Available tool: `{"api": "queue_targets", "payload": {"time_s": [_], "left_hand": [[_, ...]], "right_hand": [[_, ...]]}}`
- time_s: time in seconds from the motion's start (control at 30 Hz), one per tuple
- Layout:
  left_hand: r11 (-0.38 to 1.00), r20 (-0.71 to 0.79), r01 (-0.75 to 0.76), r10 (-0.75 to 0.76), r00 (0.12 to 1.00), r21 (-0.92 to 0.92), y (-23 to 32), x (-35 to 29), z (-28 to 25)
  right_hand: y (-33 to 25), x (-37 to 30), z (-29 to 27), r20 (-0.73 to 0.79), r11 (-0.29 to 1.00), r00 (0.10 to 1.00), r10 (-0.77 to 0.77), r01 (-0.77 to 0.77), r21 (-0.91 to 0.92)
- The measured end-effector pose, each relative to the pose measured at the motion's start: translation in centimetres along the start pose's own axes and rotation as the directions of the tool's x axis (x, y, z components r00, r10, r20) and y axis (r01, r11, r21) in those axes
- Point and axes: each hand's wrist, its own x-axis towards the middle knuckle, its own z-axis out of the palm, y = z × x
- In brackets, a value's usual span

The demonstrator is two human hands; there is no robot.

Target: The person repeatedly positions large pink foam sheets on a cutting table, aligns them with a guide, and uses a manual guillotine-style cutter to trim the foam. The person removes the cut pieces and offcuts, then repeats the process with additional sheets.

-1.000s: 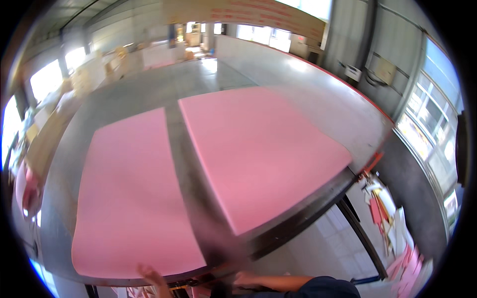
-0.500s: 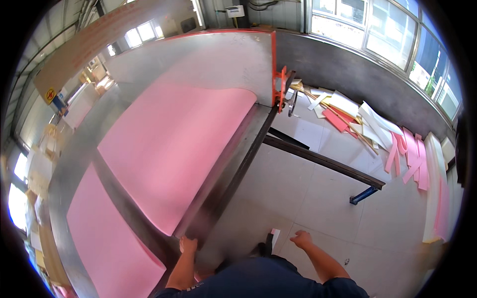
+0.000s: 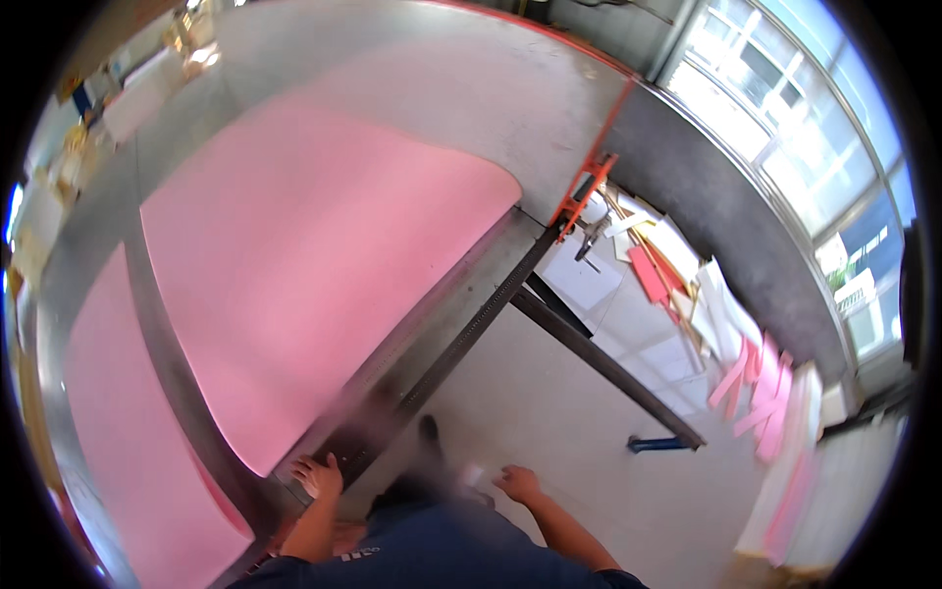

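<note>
A large pink foam sheet (image 3: 294, 265) lies on a grey metal table (image 3: 167, 324), its far end curving up along an upright grey panel. To its left, past a dark strip of bare table, lies a narrower pink sheet (image 3: 128, 422) with a slightly lifted edge. My left hand (image 3: 319, 477) is open, fingers spread, at the table's near edge just right of the large sheet's near corner; whether it touches the table I cannot tell. My right hand (image 3: 518, 484) hangs over the floor in front of me, empty, with loosely bent fingers apart.
A dark toothed rail (image 3: 471, 329) runs along the table's right edge to an orange bracket (image 3: 586, 196). From it a dark beam (image 3: 608, 363) reaches out over the floor to a blue foot. Foam offcuts (image 3: 721, 304) and pink strips (image 3: 765, 393) lie along the right wall below windows.
My view has turned and moved nearer the table. My left hand has gone from loosely closed to spread fingers, close to the sheet's corner. A dark shoe shows beside the rail.
</note>
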Motion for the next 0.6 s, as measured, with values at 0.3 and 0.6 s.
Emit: {"api": "queue_targets", "payload": {"time_s": [0.3,0.6], "left_hand": [[0.988,0.17,0.143,-0.151,0.974,0.057,0.6,0.0,-2.6],[0.671,0.177,0.345,-0.307,0.935,-0.656,3.4,0.7,-4.6]], "right_hand": [[-15.5,14.8,-19.0,-0.305,0.954,0.904,-0.299,0.294,-0.063],[-22.8,23.8,-23.9,-0.309,0.762,0.721,-0.62,0.461,-0.455]]}}
